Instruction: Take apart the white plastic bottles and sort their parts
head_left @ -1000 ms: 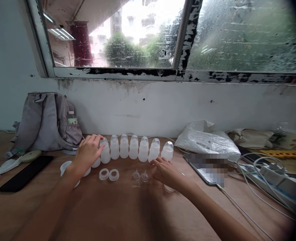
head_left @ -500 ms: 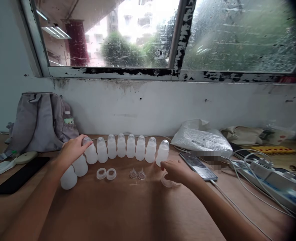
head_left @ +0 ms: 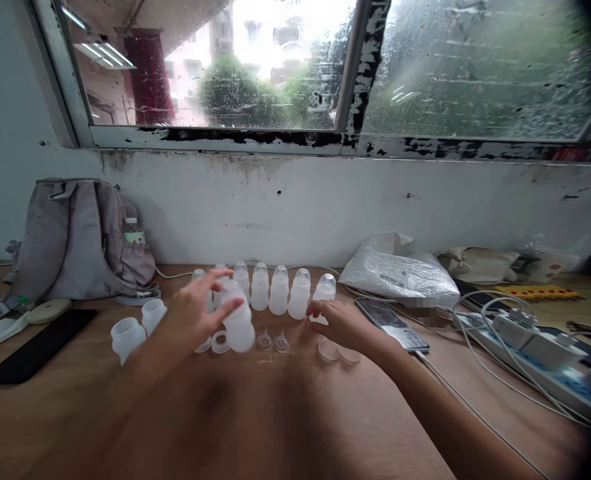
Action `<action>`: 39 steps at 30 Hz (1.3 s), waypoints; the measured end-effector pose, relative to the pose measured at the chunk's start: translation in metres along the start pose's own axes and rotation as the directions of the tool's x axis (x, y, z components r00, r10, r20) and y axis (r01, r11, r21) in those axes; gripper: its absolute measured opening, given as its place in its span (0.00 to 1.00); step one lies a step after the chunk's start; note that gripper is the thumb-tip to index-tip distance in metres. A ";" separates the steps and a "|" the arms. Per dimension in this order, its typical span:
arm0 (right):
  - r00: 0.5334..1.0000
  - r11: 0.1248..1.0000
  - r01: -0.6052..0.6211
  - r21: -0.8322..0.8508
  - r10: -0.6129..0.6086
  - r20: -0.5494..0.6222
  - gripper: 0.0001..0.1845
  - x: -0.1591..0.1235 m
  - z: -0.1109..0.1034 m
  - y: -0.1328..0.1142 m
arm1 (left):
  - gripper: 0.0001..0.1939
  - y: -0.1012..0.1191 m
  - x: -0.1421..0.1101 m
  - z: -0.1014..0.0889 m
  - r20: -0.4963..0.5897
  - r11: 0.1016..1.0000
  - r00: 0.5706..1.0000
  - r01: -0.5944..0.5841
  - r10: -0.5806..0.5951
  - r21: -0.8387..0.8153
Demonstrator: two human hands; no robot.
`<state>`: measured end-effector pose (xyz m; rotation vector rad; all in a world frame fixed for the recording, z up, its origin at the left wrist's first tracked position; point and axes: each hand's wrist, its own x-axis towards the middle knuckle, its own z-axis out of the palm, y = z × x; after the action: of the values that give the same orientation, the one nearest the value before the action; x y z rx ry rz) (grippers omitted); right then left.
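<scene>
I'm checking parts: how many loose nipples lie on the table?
2. The first nipple sits between the bottle in the left hand and the second nipple, which is nearer the right hand. The hands may hide others.

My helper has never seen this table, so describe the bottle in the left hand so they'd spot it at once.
Below the window, a table carries a curved row of bottles. In front of that row, the left hand holds one bottle. It is tilted, its top leaning left, while the bottles in the row stand upright.
</scene>
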<state>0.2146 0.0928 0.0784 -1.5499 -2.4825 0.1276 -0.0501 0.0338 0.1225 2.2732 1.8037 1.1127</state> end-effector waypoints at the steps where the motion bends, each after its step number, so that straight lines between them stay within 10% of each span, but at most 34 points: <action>1: 0.999 0.995 0.040 0.096 -0.037 -0.037 0.09 -0.002 -0.005 -0.009 | 0.23 0.003 -0.003 0.010 0.074 0.998 0.997 -0.017 0.022 -0.061; 9: 0.979 0.890 0.200 0.409 -0.167 -0.116 0.17 -0.014 -0.016 -0.051 | 0.22 0.011 -0.025 0.075 0.189 0.917 0.978 -0.001 0.083 -0.399; 16: 0.977 0.954 0.181 0.238 -0.147 -0.154 0.20 -0.014 -0.004 -0.060 | 0.20 0.011 -0.037 0.092 0.391 0.864 0.908 0.073 0.149 -0.499; 21: 0.978 0.857 0.207 0.471 -0.168 -0.125 0.19 -0.016 -0.010 -0.062 | 0.16 0.017 -0.036 0.091 0.454 0.692 0.877 0.232 0.155 -0.684; 34: 0.908 0.238 0.036 0.971 -0.413 0.067 0.19 -0.014 -0.021 -0.044 | 0.18 0.018 -0.035 0.070 0.786 0.057 0.413 0.870 0.461 -0.490; 39: 0.886 0.124 0.027 0.992 -0.463 0.034 0.19 -0.013 -0.020 -0.044 | 0.20 0.008 -0.035 0.074 0.738 -0.016 0.348 0.909 0.578 -0.417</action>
<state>0.1861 0.0614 0.1040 -0.4502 -1.8621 1.7258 -0.0055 0.0303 0.0534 0.8344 0.2896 0.3355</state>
